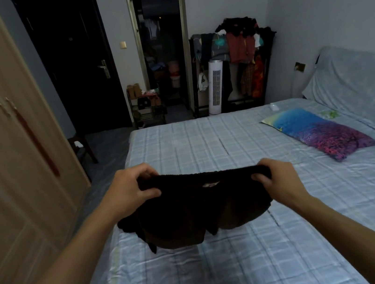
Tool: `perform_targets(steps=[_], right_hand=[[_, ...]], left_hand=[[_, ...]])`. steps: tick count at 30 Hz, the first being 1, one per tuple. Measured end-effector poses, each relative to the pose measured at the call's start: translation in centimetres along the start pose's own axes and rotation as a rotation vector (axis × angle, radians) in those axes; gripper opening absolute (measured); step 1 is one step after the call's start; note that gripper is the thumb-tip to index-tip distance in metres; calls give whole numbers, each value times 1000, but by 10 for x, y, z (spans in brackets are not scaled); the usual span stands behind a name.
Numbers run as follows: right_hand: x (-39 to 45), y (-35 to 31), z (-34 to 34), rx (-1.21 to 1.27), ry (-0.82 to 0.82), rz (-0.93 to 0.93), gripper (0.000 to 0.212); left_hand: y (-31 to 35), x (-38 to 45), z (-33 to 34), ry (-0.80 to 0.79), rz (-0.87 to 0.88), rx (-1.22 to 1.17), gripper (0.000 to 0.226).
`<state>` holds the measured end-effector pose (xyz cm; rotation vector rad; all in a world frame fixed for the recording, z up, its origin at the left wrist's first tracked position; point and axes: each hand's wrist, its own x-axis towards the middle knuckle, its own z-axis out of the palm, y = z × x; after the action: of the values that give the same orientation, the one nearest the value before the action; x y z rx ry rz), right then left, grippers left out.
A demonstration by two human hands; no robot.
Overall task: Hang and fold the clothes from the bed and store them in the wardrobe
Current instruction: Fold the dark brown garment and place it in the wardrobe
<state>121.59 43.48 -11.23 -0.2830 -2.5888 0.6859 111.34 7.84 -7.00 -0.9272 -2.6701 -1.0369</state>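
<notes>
Left hand [132,191] and right hand [278,179] each pinch an end of the dark shorts' [192,212] waistband, stretched over the bed's [206,143] near-left edge.

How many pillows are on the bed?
1. The colourful blue and purple pillow lies on the far right side of the bed, near the headboard end. Nothing else that looks like a pillow shows, though part of the bed lies outside the picture.
</notes>
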Motion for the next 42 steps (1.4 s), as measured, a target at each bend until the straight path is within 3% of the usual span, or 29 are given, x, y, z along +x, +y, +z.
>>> perform_targets(steps=[5,10,19,22,25,30,37,40,42], right_hand=[[35,-26,-36,239,214,-72,18],[77,-61,-74,451,307,-135,14],[178,-121,-188,637,565,-360,11],[203,-145,-230,667,612,-451,12],[220,-156,-248,665,598,-518,8],[245,-122,-204,580,407,-450,8],[254,-25,-73,495,56,-34,12],[259,-1,-40,553,-84,127,9],[263,6,-24,568,-80,212,7]], left_hand=[[-4,11,-37,-54,-31,-71,36],[16,50,-74,214,8,-121,29],[98,139,-177,639,359,-48,35],[129,162,-209,740,402,-74,26],[142,175,-225,797,405,-142,33],[99,186,-188,560,163,-259,19],[35,198,-81,273,-219,-279,18],[18,213,-41,227,-424,-283,18],[16,224,-17,283,-548,-359,20]])
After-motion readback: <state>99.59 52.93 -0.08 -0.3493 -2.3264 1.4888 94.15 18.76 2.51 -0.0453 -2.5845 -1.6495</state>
